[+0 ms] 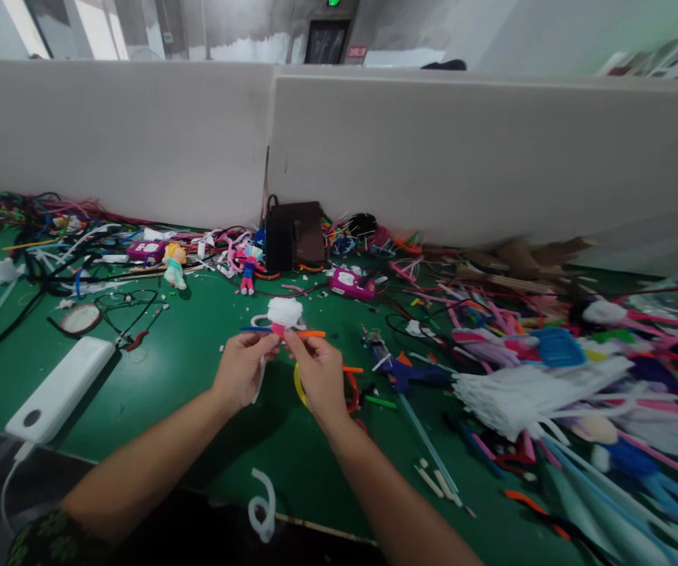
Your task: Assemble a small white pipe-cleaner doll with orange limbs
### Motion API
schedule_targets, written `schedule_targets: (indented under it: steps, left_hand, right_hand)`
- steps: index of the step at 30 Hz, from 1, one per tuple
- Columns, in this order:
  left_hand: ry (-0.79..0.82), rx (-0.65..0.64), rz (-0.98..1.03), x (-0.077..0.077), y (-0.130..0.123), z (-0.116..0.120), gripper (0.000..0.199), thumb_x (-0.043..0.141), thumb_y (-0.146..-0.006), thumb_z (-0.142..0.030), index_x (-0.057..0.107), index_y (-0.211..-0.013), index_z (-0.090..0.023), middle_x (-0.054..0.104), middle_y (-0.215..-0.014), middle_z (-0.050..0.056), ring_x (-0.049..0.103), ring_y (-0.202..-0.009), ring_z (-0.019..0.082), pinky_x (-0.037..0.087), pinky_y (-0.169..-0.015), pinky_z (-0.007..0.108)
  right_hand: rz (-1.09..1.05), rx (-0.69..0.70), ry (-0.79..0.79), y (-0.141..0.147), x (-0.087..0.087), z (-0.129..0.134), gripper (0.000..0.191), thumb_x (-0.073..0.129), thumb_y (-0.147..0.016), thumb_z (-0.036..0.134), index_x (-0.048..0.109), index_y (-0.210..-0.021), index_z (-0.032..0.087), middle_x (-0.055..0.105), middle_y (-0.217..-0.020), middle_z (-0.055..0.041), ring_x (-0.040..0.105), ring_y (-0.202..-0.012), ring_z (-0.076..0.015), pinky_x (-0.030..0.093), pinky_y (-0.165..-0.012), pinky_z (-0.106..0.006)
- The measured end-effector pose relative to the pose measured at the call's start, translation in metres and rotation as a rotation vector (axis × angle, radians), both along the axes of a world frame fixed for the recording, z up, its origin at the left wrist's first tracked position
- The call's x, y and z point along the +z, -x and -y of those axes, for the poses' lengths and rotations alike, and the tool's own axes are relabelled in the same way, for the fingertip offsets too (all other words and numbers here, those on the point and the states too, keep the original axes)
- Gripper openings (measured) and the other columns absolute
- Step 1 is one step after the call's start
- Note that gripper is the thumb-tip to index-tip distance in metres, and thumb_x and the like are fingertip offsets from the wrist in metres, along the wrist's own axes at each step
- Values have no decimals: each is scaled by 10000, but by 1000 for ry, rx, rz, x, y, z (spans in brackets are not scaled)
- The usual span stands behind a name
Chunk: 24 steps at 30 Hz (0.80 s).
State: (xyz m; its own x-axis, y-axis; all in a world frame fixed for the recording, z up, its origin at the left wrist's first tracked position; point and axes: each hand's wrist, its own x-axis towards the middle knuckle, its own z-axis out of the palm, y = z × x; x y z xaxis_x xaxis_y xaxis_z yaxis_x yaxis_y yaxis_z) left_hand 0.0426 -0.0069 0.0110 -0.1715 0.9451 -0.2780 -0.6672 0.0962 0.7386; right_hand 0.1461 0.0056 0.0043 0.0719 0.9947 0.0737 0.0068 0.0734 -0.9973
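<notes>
Pinching a small white and pink doll [284, 313] over the middle of the green worktop [197, 440], the left hand [243, 368] and right hand [320, 371] have their fingertips closed on its pink lower part, a blue strip poking out on one side and an orange strip [313, 334] on the other. Toward the front left corner lies a white power bank [61, 389]; a glue gun [409, 372] rests right of the hands, and a brown bag [296, 236] stands at the back edge.
</notes>
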Motion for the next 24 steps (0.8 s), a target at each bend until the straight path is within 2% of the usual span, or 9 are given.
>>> schedule_targets:
  steps: [4,8,10,12,17,20,24]
  left_hand:
    - [-37,57,-30,-3,3,-4,258,830,-443,-254,644,-566,-123,586,-507,-9,479,-487,71,356,-512,212]
    - [-37,93,-42,-7,6,-8,242,809,-478,-268,629,-559,-128,574,-508,-16,462,-486,68,356,-519,215]
    - [-44,105,-48,-9,7,-8,222,794,-504,-268,633,-569,-129,575,-520,-16,470,-503,72,363,-533,216]
    - [-63,121,-83,-11,7,-9,195,777,-529,-264,640,-575,-133,569,-524,-18,469,-514,76,363,-542,219]
    - [-105,125,-348,-12,10,-7,118,720,-602,-252,690,-629,-141,595,-553,-10,466,-530,95,345,-542,232]
    - [-121,116,-525,-11,11,-6,82,681,-637,-232,690,-608,-157,602,-551,-3,483,-538,114,347,-547,239]
    - [-278,121,-744,-12,11,-5,100,640,-654,-146,668,-564,-182,614,-601,12,516,-593,134,361,-584,237]
  right_hand:
    - [-42,108,5,1,-2,2,259,724,-636,386,726,-803,188,688,-716,-17,565,-618,-146,449,-601,-262]
    - [-66,122,79,7,-9,6,278,676,-693,417,727,-795,163,658,-605,-16,538,-526,-129,433,-531,-252]
    - [13,125,47,8,-12,10,304,616,-753,443,722,-780,159,656,-595,-22,529,-489,-128,423,-502,-257]
    - [205,116,-105,6,-11,14,301,552,-819,424,717,-826,172,667,-624,-30,549,-495,-142,427,-506,-269]
    - [963,36,-729,-10,5,22,238,465,-911,251,676,-823,184,643,-672,-72,573,-631,-178,409,-608,-297]
    - [1282,81,-907,-18,23,20,218,433,-905,132,647,-877,162,624,-716,-84,537,-689,-197,389,-623,-319]
    - [1488,250,-1105,-23,52,9,226,430,-880,67,639,-906,150,649,-891,-109,531,-870,-233,412,-728,-354]
